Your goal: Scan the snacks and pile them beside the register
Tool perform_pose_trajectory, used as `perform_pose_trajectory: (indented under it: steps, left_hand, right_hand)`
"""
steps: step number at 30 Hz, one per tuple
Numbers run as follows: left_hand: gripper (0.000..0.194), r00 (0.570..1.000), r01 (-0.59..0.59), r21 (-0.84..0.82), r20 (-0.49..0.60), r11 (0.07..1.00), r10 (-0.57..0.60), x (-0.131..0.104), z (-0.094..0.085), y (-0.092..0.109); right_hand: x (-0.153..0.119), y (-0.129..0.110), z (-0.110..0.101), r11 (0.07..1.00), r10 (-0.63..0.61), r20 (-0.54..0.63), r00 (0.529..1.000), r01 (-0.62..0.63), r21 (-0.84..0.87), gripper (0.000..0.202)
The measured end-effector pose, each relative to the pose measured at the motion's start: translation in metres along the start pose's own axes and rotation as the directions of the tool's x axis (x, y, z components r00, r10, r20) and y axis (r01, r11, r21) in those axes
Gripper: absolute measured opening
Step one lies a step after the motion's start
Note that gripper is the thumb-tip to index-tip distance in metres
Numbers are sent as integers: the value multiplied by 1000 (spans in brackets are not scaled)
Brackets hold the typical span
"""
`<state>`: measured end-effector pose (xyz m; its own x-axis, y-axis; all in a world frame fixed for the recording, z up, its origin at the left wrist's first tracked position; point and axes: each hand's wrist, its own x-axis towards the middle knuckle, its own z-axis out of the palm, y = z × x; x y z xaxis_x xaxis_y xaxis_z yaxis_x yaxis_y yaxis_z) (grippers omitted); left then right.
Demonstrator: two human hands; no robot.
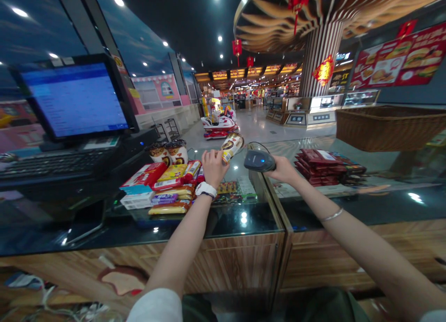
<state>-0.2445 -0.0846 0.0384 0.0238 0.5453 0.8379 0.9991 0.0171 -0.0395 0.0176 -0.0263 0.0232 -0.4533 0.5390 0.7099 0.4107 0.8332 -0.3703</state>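
My left hand [213, 167] grips a tilted snack cup [232, 145] with a brown and white printed wrapper, holding it above the glass counter. Facing it from the right is a dark barcode scanner [258, 161] with a blue light, its handle wrapped in my right hand [280, 170]. The scanner and the cup are a small gap apart. Beside my left wrist lies a pile of packaged snacks: a red box [145, 175], a yellow packet [173, 172] and several wrapped bars [170, 207]. Two similar cups [177, 152] with dark lids stand behind the pile.
A monitor [75, 99] and a black keyboard [66, 163] occupy the left, with a phone-like dark slab [85, 220] in front. On the right are stacked dark red packets [318, 166] and a wicker basket [386, 127]. A metal-edged seam [275, 201] splits the counter.
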Motion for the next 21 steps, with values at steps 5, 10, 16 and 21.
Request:
perform_pose_trajectory:
  steps: [5, 10, 16, 21]
  left_hand:
    - [38, 997, 38, 29, 63, 999, -40, 1, -2, 2]
    - [37, 996, 46, 32, 79, 998, -48, 2, -4, 2]
    - [37, 997, 39, 13, 66, 999, -40, 2, -4, 2]
    - [39, 997, 52, -25, 53, 998, -51, 3, -3, 2]
  right_hand:
    - [0, 1, -1, 1000, 7, 11, 1000, -7, -12, 31]
    - [0, 0, -2, 1000, 15, 17, 1000, -15, -21, 33]
    - [0, 0, 0, 998, 28, 45, 999, -25, -53, 37]
    - [0, 2, -2, 994, 60, 69, 996, -53, -96, 52]
